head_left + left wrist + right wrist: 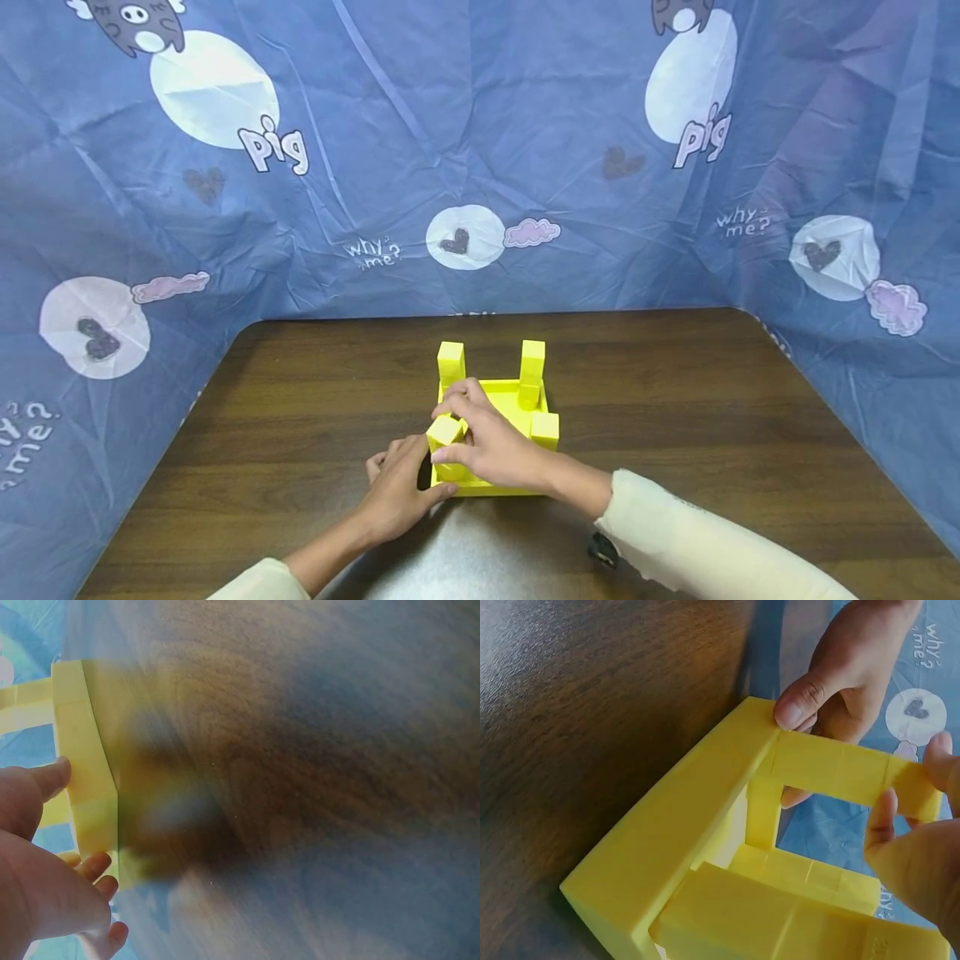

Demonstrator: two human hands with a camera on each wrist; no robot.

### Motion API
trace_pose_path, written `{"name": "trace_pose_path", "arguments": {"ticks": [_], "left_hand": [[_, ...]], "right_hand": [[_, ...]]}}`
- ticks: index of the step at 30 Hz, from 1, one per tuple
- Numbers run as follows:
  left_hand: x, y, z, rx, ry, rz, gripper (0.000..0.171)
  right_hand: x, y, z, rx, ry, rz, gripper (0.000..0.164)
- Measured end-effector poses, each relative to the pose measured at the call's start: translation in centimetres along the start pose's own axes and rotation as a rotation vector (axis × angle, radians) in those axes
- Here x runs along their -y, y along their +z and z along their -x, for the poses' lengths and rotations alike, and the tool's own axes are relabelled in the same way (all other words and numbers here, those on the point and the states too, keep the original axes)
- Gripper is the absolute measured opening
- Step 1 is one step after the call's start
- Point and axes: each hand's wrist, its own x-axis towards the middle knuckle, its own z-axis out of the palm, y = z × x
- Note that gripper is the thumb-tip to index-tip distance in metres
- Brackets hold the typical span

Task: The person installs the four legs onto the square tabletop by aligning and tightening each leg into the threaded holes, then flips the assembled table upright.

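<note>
A yellow square frame with raised edges (498, 492) lies on the table, and block-like yellow legs stand up at its corners. My left hand (397, 492) grips the frame's near left corner, thumb at the front edge and fingers along the left side. With thumb and fingers, my right hand (495, 446) pinches the upper end of the near left leg (832, 761). That leg's foot meets the frame's corner beside the left thumb. The far left leg (452, 362), far right leg (532, 367) and near right leg (545, 429) stand upright.
The brown wooden table (300, 400) carries the frame near its middle. A blue printed cloth (465, 125) hangs behind the table and along both sides. A small black object (603, 550) shows under the right sleeve.
</note>
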Motion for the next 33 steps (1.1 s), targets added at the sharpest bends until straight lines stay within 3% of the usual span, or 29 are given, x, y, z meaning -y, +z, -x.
{"name": "trace_pose_path", "arguments": {"ticks": [7, 10, 15, 18, 23, 33], "left_hand": [[-0.1, -0.1, 0.1, 0.005, 0.001, 0.03, 0.057], [-0.2, -0.1, 0.1, 0.006, 0.0, 0.03, 0.054], [-0.2, -0.1, 0.0, 0.005, -0.001, 0.017, 0.054], [-0.2, -0.1, 0.1, 0.003, -0.001, 0.01, 0.057], [-0.2, 0.0, 0.1, 0.002, -0.003, 0.003, 0.064], [-0.3, 0.0, 0.1, -0.011, 0.007, 0.002, 0.06]], "right_hand": [[0.0, 0.5, -0.3, -0.066, 0.072, 0.056, 0.046], [0.0, 0.4, -0.1, -0.033, 0.088, 0.079, 0.048], [0.4, -0.2, 0.4, 0.053, 0.059, 0.106, 0.068], [0.7, -0.6, 0.5, 0.082, 0.028, 0.079, 0.062], [0.8, -0.9, 0.4, 0.06, -0.014, 0.042, 0.046], [0.5, -0.7, 0.1, 0.024, -0.008, 0.065, 0.04]]}}
